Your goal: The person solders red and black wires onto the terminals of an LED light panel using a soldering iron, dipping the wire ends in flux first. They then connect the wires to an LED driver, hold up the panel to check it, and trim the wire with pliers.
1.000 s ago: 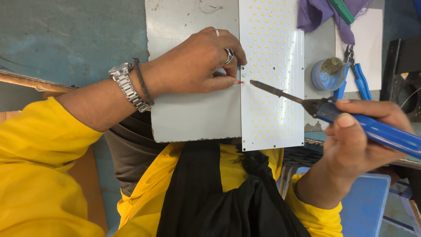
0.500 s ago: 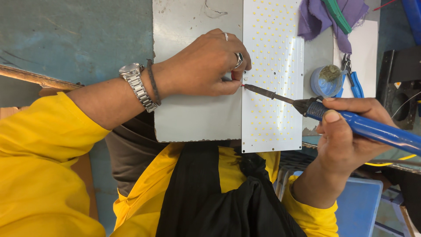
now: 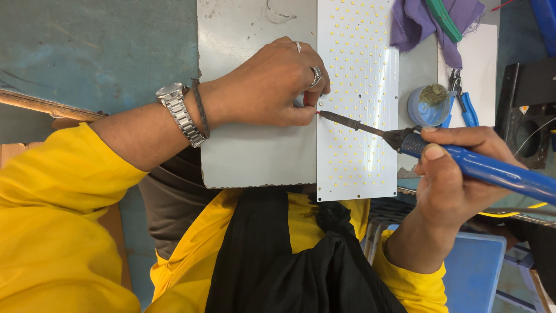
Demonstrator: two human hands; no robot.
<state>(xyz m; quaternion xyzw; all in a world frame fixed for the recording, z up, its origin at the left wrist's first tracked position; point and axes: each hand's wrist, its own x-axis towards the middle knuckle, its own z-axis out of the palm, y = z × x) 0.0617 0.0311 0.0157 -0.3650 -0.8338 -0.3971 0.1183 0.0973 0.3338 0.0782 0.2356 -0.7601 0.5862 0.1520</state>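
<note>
Soldering iron [image 3: 463, 162], light and rigid, gripped by its blue handle in right hand [image 3: 457, 179]; left hand [image 3: 272, 84] pinches red wire [image 3: 310, 104] at thin LED board's [image 3: 356, 98] left edge.

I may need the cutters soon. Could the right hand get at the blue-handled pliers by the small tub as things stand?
Probably not at once: the right hand is full with the soldering iron, though the pliers lie uncovered nearby.

soldering iron [image 3: 463, 162] handle cut off, red wire [image 3: 305, 99] perhaps hidden

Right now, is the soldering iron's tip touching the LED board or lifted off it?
Touching, as far as visible: the soldering iron tip meets the LED board left edge beside the left hand fingertips.
</note>
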